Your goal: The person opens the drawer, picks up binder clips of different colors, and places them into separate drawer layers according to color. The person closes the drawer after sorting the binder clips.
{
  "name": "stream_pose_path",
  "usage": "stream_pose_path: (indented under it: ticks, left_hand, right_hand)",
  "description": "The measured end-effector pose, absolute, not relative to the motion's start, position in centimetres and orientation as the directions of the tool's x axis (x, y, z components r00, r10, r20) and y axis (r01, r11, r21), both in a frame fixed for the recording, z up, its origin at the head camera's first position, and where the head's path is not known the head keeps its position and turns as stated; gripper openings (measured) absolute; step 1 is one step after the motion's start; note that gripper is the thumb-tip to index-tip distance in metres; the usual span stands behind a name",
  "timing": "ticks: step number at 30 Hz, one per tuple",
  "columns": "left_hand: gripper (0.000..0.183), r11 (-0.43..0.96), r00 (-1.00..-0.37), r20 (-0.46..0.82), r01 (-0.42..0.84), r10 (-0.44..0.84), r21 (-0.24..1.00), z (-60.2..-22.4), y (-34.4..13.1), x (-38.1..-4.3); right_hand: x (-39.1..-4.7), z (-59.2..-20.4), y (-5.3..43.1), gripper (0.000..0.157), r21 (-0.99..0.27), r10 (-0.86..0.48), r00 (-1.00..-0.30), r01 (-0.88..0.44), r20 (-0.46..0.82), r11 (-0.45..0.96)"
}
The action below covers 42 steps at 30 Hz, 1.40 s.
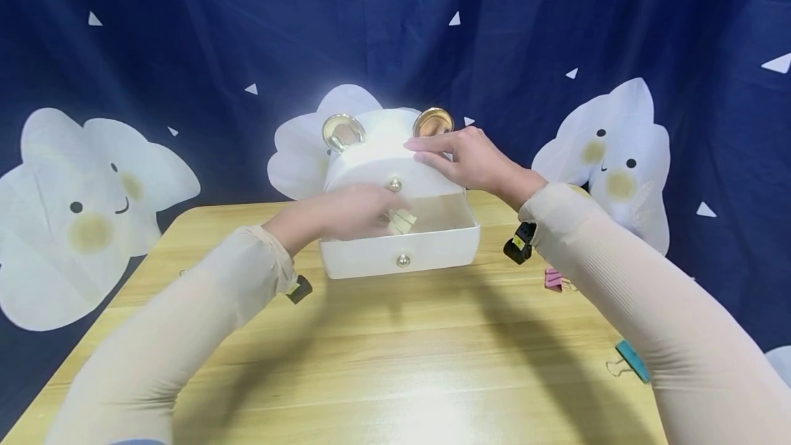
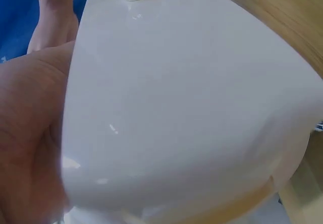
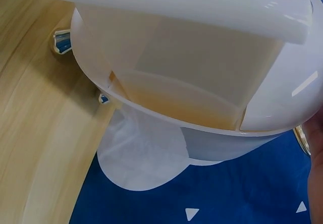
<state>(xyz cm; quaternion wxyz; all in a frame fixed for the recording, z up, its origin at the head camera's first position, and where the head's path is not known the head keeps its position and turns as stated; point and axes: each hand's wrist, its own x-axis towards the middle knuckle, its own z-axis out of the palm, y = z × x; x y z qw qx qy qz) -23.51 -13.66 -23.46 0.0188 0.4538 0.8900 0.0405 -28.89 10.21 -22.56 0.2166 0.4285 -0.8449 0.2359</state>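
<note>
A white, round-topped drawer box (image 1: pixel 389 132) with gold ears and round knobs stands at the table's far side. Its lower drawer (image 1: pixel 358 259) is pulled out. My left hand (image 1: pixel 355 213), blurred, reaches in over the drawer's front. A pale yellow binder clip (image 1: pixel 403 221) shows right at its fingertips; I cannot tell whether they pinch it. In the left wrist view the drawer front (image 2: pixel 176 93) hides the fingers. My right hand (image 1: pixel 472 158) rests on the box top beside the right ear (image 1: pixel 432 122), fingers extended.
A pink binder clip (image 1: pixel 553 279) and a teal one (image 1: pixel 633 361) lie on the wooden table (image 1: pixel 395 349), near and below the right forearm. Behind the table hangs a dark blue curtain (image 1: pixel 408 33) with white cloud faces and triangles.
</note>
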Motion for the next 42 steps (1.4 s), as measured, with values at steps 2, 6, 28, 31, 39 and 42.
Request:
stream_pose_path:
  ticks: [2, 6, 28, 31, 39, 42]
  left_hand:
    - [0.040, 0.596, -0.596, -0.018, 0.799, 0.803, 0.081, -23.4, -13.2, -23.6]
    - [0.042, 0.598, -0.598, -0.027, 0.797, 0.801, 0.084, -23.4, -12.8, -23.6]
    - [0.028, 0.582, -0.650, 0.211, 0.753, 0.730, 0.307, -21.9, -16.8, -18.5]
    - [0.020, 0.606, -0.684, 0.243, 0.725, 0.688, 0.327, -22.6, -16.8, -17.6]
    - [0.023, 0.489, -0.700, -0.038, 0.457, 0.713, 0.743, -24.9, -17.0, -16.5]
    - [0.031, 0.463, -0.682, -0.164, 0.282, 0.712, 0.841, -26.3, -16.9, -16.5]
  right_hand:
    - [-28.8, -22.6, 10.2, 0.028, -0.216, -0.619, -0.542, -0.824, 0.569, 0.523]
    - [-28.8, -22.6, 10.3, 0.029, -0.231, -0.614, -0.552, -0.820, 0.565, 0.524]
    - [-28.7, -22.5, 10.1, 0.029, -0.228, -0.611, -0.551, -0.820, 0.568, 0.526]
    - [-28.6, -22.5, 10.1, 0.029, -0.236, -0.608, -0.557, -0.816, 0.566, 0.528]
    - [-28.6, -22.5, 10.0, 0.028, -0.245, -0.597, -0.561, -0.813, 0.573, 0.528]
    - [-28.5, -22.5, 10.1, 0.028, -0.254, -0.597, -0.563, -0.813, 0.571, 0.524]
